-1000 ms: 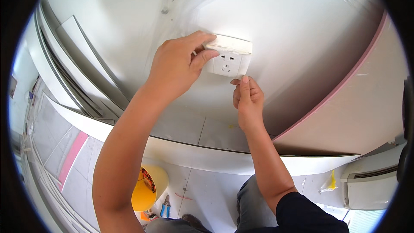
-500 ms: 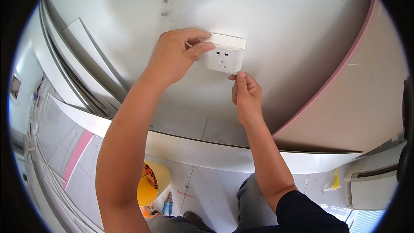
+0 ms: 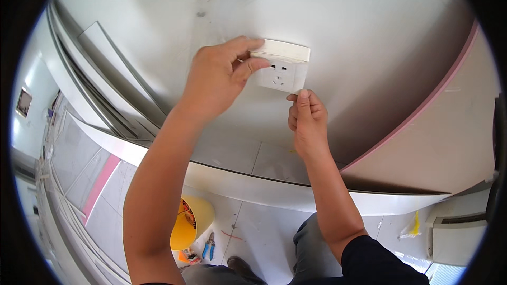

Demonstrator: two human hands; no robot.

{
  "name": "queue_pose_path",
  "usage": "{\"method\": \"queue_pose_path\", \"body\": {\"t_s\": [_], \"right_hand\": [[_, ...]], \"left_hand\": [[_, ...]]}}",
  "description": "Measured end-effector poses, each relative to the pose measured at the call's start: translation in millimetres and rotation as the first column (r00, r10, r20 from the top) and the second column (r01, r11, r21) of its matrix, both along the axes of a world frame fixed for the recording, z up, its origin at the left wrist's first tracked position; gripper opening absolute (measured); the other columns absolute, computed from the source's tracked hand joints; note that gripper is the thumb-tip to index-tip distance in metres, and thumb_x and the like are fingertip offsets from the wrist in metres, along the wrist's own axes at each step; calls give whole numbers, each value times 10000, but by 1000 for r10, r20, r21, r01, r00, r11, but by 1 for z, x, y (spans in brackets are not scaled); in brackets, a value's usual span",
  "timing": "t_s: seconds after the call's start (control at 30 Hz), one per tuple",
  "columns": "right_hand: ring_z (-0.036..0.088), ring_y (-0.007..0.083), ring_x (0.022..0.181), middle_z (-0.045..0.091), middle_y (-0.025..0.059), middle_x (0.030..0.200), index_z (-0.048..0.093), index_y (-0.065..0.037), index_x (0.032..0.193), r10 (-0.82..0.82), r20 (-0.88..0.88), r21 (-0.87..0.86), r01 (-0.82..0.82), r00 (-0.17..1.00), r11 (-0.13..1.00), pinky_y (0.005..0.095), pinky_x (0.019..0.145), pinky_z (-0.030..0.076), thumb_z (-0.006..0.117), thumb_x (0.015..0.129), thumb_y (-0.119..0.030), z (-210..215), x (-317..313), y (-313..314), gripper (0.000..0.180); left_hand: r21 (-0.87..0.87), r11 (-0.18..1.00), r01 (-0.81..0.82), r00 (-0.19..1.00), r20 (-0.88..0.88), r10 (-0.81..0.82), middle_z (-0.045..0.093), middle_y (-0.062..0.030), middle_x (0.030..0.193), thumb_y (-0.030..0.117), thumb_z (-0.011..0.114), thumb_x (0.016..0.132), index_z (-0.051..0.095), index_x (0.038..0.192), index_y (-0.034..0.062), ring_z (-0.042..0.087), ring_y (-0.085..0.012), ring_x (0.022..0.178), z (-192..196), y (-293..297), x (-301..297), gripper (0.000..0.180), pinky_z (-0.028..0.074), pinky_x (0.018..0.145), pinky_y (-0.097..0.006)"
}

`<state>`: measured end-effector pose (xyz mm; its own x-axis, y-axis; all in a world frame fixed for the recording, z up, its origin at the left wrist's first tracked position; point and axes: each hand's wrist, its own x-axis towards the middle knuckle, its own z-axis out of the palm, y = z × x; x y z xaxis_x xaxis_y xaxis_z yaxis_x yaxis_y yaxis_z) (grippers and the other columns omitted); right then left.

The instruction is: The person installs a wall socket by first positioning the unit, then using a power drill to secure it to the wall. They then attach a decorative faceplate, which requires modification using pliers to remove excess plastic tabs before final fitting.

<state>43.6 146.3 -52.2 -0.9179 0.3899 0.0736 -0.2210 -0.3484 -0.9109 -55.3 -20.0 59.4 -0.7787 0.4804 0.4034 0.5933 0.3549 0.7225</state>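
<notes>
One left hand (image 3: 214, 79), one right hand (image 3: 310, 124), so two total. Then one white socket (image 3: 293, 75), one yellow bucket (image 3: 205, 215), one pair of blue pliers (image 3: 209, 248), one dark shoe (image 3: 240, 268), one pink-edged board (image 3: 438, 132). Leaning panels (image 3: 108, 58)? Several, overlapping too much to count tbh.

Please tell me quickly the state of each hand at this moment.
Left hand: closed on the upper left of the white socket, thumb on its front.
Right hand: closed, thumb and fingertip pinching the socket's lower right corner.
</notes>
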Motion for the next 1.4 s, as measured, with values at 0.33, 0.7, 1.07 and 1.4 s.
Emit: {"method": "queue_pose_path", "body": {"t_s": [0.33,0.7,1.07,1.4], "right_hand": [[223,27,539,333,-93,607,633,-31,999,-35,82,107,26,996,994,248,510,210,514,1121,-383,10,3,-3,391],[511,240,481,505,70,556,614,-55,847,-523,-92,912,283,847,298,387,482,394,670,1021,-376,69,10,-10,369],[628,358,607,652,152,642,672,-45,794,-556,169,986,-138,814,98,466,572,482,566,1053,-471,122,7,2,510],[680,377,737,710,177,768,735,-43,829,-544,297,931,-364,785,-17,489,677,534,539,1060,-468,143,0,8,522]], "left_hand": [[250,968,-26,985,171,-18,725,-70,849,202,807,932,711,1172,8,620,-124,680,-16,-1,-1,323,523,647,-290],[369,919,-136,903,429,-38,725,-41,888,330,797,955,747,1058,13,693,-116,781,-32,9,9,337,579,625,-282],[351,933,-71,997,52,57,653,-108,790,364,747,962,732,932,23,631,-260,655,-43,18,7,342,496,616,-394],[408,906,-109,982,187,34,652,-89,743,406,766,949,657,907,13,616,-241,653,-57,23,5,410,500,626,-383]]}}
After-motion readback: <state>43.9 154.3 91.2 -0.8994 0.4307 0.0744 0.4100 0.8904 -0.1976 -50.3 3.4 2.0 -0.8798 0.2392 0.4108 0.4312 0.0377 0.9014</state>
